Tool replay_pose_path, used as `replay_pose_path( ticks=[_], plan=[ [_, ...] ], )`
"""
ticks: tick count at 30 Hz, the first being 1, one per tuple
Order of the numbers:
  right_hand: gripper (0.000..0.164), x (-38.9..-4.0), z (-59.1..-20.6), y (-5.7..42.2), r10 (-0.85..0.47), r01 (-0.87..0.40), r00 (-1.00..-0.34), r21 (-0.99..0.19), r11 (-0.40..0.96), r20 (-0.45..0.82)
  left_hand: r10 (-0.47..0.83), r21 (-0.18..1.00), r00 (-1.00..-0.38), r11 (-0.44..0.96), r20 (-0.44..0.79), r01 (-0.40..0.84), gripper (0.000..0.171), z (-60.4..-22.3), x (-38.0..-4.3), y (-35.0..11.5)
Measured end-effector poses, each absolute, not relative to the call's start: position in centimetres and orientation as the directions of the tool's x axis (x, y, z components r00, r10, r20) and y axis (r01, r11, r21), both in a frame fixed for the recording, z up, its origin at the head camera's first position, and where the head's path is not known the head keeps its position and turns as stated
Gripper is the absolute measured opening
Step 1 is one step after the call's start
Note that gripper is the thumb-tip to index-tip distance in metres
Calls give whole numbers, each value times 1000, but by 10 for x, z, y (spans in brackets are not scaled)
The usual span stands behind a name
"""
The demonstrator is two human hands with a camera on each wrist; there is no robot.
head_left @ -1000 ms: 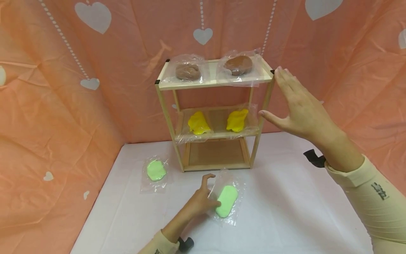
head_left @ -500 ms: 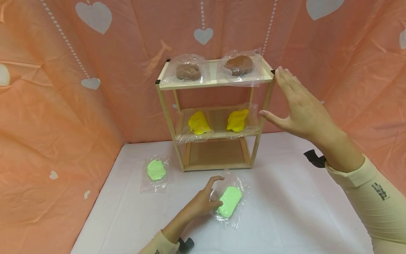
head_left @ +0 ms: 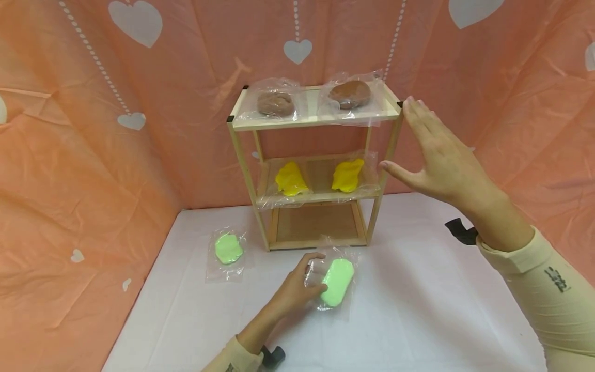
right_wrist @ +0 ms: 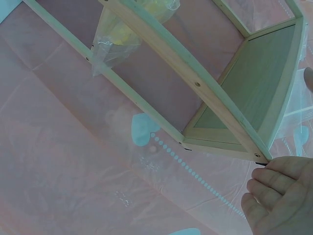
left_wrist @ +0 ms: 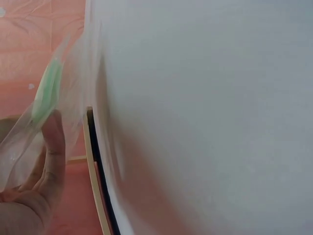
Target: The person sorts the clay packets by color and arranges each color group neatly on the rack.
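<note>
My left hand (head_left: 297,289) pinches the left edge of a clear plastic bag with a flat, pale green oval of modelling clay (head_left: 338,282) inside, in front of the rack. In the left wrist view the thumb (left_wrist: 55,134) lies against the lower end of that bag, which stands tilted above the white table. At the right, my right hand (head_left: 439,152) is flat with fingers straight, its fingertips at the black-capped top corner of the wooden rack (head_left: 316,123). The right wrist view shows those fingertips (right_wrist: 286,169) right at that corner.
A second bagged green clay piece (head_left: 229,249) lies left on the white table (head_left: 409,310). Two bagged brown lumps (head_left: 276,104) sit on the rack's top shelf, two bagged yellow pieces (head_left: 291,180) on the middle one. An orange heart-print curtain (head_left: 204,67) closes the back and sides.
The left hand first turned the bagged green clay and shifted it slightly right, then moved it slightly toward the rack. The right hand has kept its place at the rack's corner.
</note>
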State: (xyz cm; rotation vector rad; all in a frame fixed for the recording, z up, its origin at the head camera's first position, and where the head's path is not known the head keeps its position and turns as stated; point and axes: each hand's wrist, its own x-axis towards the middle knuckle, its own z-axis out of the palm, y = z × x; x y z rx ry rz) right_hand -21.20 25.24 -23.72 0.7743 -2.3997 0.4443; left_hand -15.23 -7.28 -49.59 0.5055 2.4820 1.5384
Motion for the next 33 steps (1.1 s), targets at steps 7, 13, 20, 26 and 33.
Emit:
replay_pose_path(
  ticks=[7, 13, 20, 26, 33],
  plan=[
    [107, -212, -237, 252, -429, -619, -667, -133, 774, 610, 291, 920, -954, 349, 75, 179, 70, -491, -159, -69],
    [107, -212, -237, 251, -430, -616, -668, -126, 778, 608, 231, 936, -965, 297, 125, 192, 72, -489, -168, -66],
    [108, -211, -237, 251, -423, -605, -683, -138, 784, 595, 183, 947, -977, 280, 107, 156, 70, -489, -186, -59],
    [108, -212, -239, 251, -432, -620, -668, -134, 773, 606, 165, 954, -980, 260, 108, 149, 72, -490, -197, -49],
    [109, -213, -239, 251, -428, -623, -657, -127, 772, 620, 144, 963, -985, 239, 90, 123, 74, -489, -209, -33]
  ],
)
